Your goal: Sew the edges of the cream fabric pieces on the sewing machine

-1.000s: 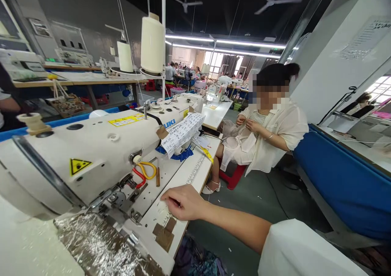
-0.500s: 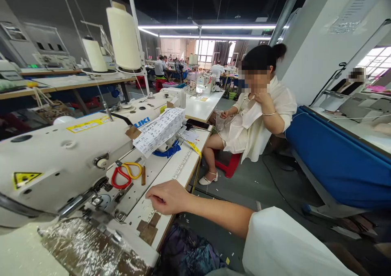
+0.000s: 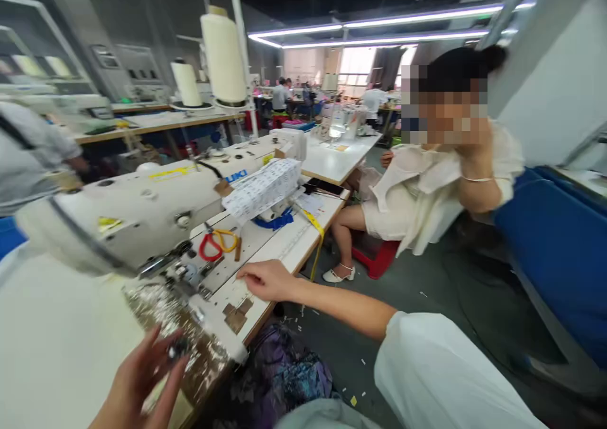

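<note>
My left hand [image 3: 142, 378] is at the lower left, above the sewing machine's worn, shiny bed cover [image 3: 208, 372]. Between its thumb and fingers is a small dark, shiny metal piece [image 3: 177, 348], too blurred to name. My right hand [image 3: 268, 280] rests on the white table edge with its fingers curled closed; whatever they may hold is hidden. Just beyond it lie scissors [image 3: 211, 245] with one red and one yellow handle, and a short brown-handled tool [image 3: 238, 249]. The white sewing machine [image 3: 137, 207] stretches along the left.
A printed paper sheet [image 3: 263, 188] leans on the machine. A yellow tape measure [image 3: 313, 221] hangs over the table edge, near a phone [image 3: 325, 187]. Large thread cones [image 3: 225, 59] stand behind. A seated person [image 3: 417, 188] holds pale fabric to the right. Patterned dark cloth [image 3: 289, 372] lies below.
My left hand has come into view at the lower left with the small metal piece. The view has swung left. My right hand stays by the table edge, still curled.
</note>
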Tool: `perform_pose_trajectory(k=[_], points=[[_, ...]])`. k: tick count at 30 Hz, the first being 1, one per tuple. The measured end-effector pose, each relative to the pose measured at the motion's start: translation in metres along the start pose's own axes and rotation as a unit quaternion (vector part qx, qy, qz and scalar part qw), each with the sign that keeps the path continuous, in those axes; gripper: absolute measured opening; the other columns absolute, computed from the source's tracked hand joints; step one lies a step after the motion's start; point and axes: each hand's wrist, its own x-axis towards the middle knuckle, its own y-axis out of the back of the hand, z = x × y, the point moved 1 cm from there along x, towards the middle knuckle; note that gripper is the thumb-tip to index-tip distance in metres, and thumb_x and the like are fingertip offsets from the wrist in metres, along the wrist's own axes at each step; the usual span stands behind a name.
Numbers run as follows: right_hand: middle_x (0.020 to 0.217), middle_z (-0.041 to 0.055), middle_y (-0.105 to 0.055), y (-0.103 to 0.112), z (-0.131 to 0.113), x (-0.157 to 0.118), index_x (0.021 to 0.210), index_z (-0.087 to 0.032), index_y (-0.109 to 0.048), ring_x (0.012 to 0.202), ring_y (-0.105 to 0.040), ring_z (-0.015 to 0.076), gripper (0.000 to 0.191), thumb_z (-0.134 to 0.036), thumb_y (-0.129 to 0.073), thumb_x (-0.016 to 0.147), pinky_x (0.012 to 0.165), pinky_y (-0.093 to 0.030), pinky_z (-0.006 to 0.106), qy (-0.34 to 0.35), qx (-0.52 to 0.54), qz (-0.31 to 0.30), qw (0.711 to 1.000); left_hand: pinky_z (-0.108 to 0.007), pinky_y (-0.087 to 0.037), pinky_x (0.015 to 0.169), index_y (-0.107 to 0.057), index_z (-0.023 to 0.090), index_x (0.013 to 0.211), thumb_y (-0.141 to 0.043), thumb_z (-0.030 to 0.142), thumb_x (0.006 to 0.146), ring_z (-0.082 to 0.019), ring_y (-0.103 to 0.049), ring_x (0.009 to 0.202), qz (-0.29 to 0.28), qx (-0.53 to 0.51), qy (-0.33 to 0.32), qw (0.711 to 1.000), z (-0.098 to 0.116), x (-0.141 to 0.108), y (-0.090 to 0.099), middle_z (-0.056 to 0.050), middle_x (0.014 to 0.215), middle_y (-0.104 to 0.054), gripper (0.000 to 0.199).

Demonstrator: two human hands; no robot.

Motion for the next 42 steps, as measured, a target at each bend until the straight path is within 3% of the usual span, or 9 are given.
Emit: perform_pose_trajectory(k=[5,10,12,18,23,28,33,37,42], points=[[0.085,0.0038,-0.073,0.070,-0.006,0.025,0.112,-0.017,-0.065,0.064,-0.062,0.0134,0.027,-0.019,-0.045,0.094,0.063,-0.049,0.025,0.086,0.050,0.117,0.988,-0.040,-0.053,0.075,-0.066,0.022,0.114,-0.039,0.049,0.089,-0.029,-0.067,0.088,0.079,0.309,-0.041,0.947,0.002,0.022,0.012,-0.010,0.101,-0.071,0.046],[0.118,0.0114,-0.066,0.144,0.008,0.117,0.118,-0.019,-0.063,0.113,-0.056,0.0255,0.027,-0.026,-0.047,0.097,0.100,-0.042,0.044,0.099,-0.016,0.227,0.969,-0.039,-0.051,0.078,-0.064,0.019,0.118,-0.036,0.050,0.094,-0.029,-0.065,0.095,0.158,0.302,-0.058,0.938,0.003,0.015,0.008,-0.011,0.105,-0.069,0.048],[0.126,0.0146,-0.062,0.155,0.017,0.157,0.121,-0.015,-0.062,0.119,-0.052,0.0277,0.030,-0.027,-0.051,0.096,0.103,-0.039,0.046,0.039,-0.117,0.176,0.977,-0.038,-0.051,0.076,-0.063,0.020,0.119,-0.037,0.051,0.094,-0.029,-0.065,0.097,0.173,0.284,-0.052,0.941,0.001,0.012,0.010,-0.010,0.104,-0.069,0.048],[0.086,0.0098,-0.074,0.150,0.032,0.216,0.086,-0.009,-0.073,0.087,-0.065,0.0235,0.018,-0.025,-0.065,0.088,0.082,-0.047,0.036,-0.003,-0.133,0.054,0.990,-0.035,-0.050,0.074,-0.063,0.021,0.118,-0.044,0.053,0.092,-0.027,-0.065,0.100,0.221,0.206,-0.029,0.953,0.000,0.007,0.017,-0.008,0.111,-0.070,0.045],[0.086,0.0118,-0.073,0.167,0.039,0.225,0.083,0.004,-0.069,0.077,-0.065,0.0089,0.055,-0.038,-0.037,0.098,0.068,-0.040,0.026,-0.048,-0.014,0.198,0.979,-0.032,-0.055,0.081,-0.068,0.019,0.112,-0.064,0.056,0.084,-0.024,-0.067,0.097,0.245,-0.020,0.009,0.969,0.009,0.004,0.018,-0.009,0.112,-0.070,0.047],[0.084,0.0074,-0.070,0.154,-0.009,0.157,0.103,-0.008,-0.065,0.062,-0.058,0.0077,0.034,-0.038,-0.050,0.098,0.060,-0.044,0.025,0.025,0.090,0.244,0.965,-0.030,-0.061,0.076,-0.070,0.011,0.102,-0.085,0.051,0.068,-0.021,-0.070,0.083,0.099,-0.398,0.137,0.902,0.022,0.009,0.014,-0.013,0.099,-0.072,0.055],[0.085,0.0057,-0.069,0.072,-0.085,0.022,0.116,-0.020,-0.061,0.072,-0.063,0.0174,0.019,-0.027,-0.053,0.099,0.063,-0.054,0.033,0.221,0.094,0.060,0.969,-0.020,-0.062,0.065,-0.073,0.012,0.095,-0.091,0.045,0.063,-0.017,-0.071,0.077,0.025,-0.528,0.192,0.827,0.032,0.009,-0.007,-0.010,0.092,-0.074,0.049],[0.090,0.0078,-0.067,0.028,-0.094,-0.018,0.124,-0.020,-0.056,0.081,-0.064,0.0197,0.026,-0.020,-0.054,0.098,0.069,-0.056,0.033,0.143,0.135,0.063,0.978,-0.020,-0.062,0.065,-0.075,0.014,0.096,-0.090,0.047,0.065,-0.016,-0.071,0.073,-0.009,-0.522,0.184,0.833,0.035,0.007,-0.027,-0.007,0.082,-0.073,0.047],[0.089,0.0101,-0.068,0.014,-0.085,-0.020,0.123,-0.015,-0.056,0.080,-0.063,0.0207,0.026,-0.018,-0.054,0.098,0.070,-0.054,0.033,0.146,0.092,0.079,0.982,-0.022,-0.061,0.073,-0.076,0.018,0.102,-0.084,0.050,0.072,-0.017,-0.070,0.081,0.025,-0.466,0.145,0.872,0.036,0.001,-0.040,-0.006,0.091,-0.074,0.044]])
